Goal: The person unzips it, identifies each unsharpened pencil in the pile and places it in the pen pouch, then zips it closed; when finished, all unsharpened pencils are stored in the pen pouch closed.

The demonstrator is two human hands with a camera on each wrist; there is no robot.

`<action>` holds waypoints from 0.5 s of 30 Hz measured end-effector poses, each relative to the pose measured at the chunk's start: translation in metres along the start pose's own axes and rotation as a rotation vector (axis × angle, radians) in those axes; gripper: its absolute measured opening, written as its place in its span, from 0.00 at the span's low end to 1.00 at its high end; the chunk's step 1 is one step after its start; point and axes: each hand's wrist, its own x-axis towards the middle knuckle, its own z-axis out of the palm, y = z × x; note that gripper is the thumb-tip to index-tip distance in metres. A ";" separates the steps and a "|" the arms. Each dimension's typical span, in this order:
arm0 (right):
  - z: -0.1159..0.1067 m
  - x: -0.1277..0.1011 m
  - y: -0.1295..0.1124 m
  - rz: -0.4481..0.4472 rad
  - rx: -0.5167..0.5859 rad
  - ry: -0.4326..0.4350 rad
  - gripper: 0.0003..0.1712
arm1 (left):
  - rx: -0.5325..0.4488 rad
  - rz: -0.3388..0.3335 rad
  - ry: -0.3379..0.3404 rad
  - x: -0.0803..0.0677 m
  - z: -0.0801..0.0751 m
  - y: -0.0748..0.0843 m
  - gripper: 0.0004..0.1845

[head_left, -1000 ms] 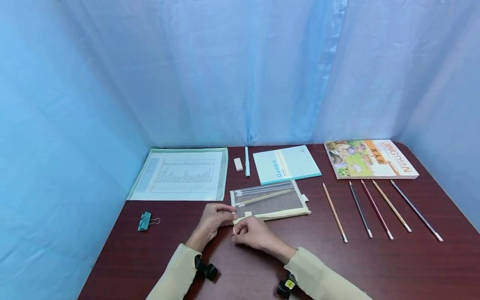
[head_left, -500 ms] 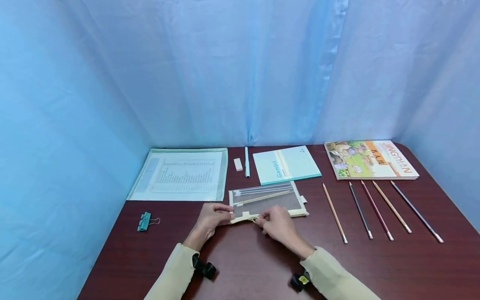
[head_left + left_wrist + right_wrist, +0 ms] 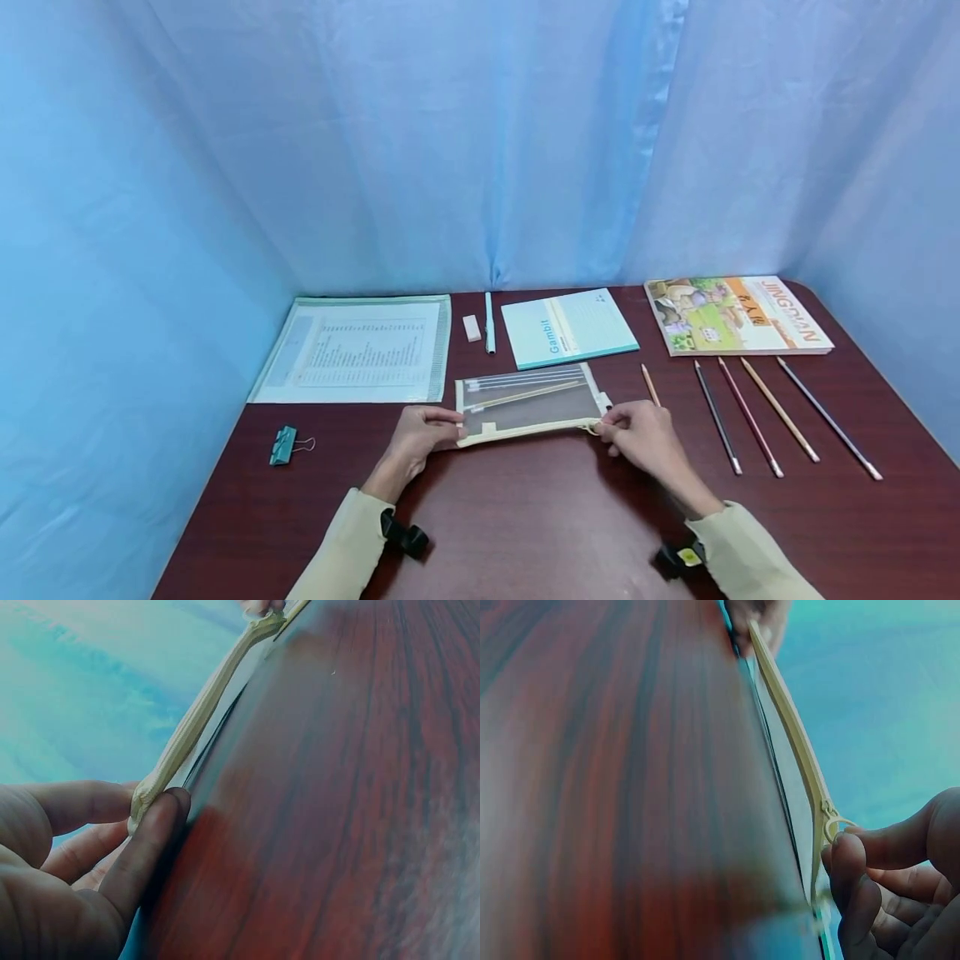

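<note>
A see-through mesh zip pouch (image 3: 536, 413) with a cream zipped edge (image 3: 191, 727) lies at the middle of the table. Pencils or thin sticks (image 3: 528, 395) with pale ends show through the mesh. My left hand (image 3: 422, 433) pinches the pouch's near left corner between thumb and fingers. At the other end of the zip, thumb and forefinger of my right hand (image 3: 647, 433) pinch the ring-shaped zipper pull (image 3: 838, 825). In the right wrist view the zipped edge runs closed from the left hand to the slider.
Behind lie a mesh document folder (image 3: 352, 350), an eraser (image 3: 472, 327), a pen (image 3: 490, 323), a Gambit notebook (image 3: 573, 327) and a thick book (image 3: 738, 317). Several pencils (image 3: 718, 417) lie right, one partly behind my right hand. A teal binder clip (image 3: 282, 446) sits left.
My right hand has moved the zipper pull rightward along the pouch's near edge, from its left corner to its right end. My left hand has stayed at the left corner.
</note>
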 end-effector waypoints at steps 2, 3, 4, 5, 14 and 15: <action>-0.009 -0.002 0.008 0.015 -0.018 0.017 0.07 | 0.002 -0.001 -0.001 0.000 -0.002 0.000 0.17; -0.013 -0.003 0.012 0.019 -0.029 0.025 0.07 | 0.002 0.000 -0.002 0.000 -0.003 0.000 0.17; -0.016 -0.004 0.015 0.025 -0.037 0.030 0.07 | 0.004 0.001 -0.005 0.000 -0.004 0.000 0.17; -0.019 -0.005 0.017 0.028 -0.042 0.032 0.07 | 0.008 0.000 -0.007 0.000 -0.005 0.000 0.17; -0.026 -0.008 0.022 0.000 -0.090 0.005 0.07 | 0.036 0.018 -0.006 0.001 -0.004 0.003 0.15; -0.026 -0.008 0.022 -0.010 -0.101 -0.003 0.06 | 0.043 0.023 -0.007 0.001 -0.004 0.004 0.15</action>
